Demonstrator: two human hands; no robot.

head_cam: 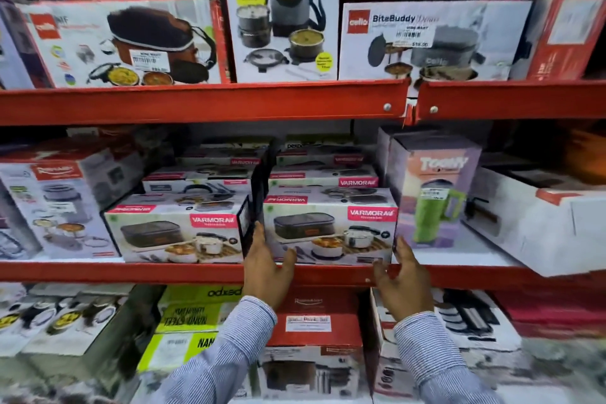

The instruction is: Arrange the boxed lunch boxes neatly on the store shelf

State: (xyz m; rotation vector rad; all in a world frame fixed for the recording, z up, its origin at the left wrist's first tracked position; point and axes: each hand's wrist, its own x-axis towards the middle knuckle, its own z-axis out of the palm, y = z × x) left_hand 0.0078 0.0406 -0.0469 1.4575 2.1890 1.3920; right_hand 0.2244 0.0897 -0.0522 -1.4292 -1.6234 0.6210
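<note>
Head view first. What do you see?

— Two hands reach up to a red shelf [196, 272]. Both sleeves are blue with thin stripes.

— Where is the lunch box?

— A white Varmora box [329, 229] stands at the front edge of the middle shelf. It has a picture of a dark bag and food bowls on it.

— What does the left hand do?

— The left hand [267, 267] is open. Its fingers lie flat on the left side of the box, and the thumb touches the bottom of the front.

— And the right hand?

— The right hand [401, 275] is open too, with fingers spread. Its fingertips are at the bottom right corner of the box. I cannot tell if they press on it.

— What is next to the box?

— A second Varmora box [178, 233] sits just to the left, a bit crooked. More of them are stacked behind. A purple box with a green mug [434, 190] stands just to the right.
</note>
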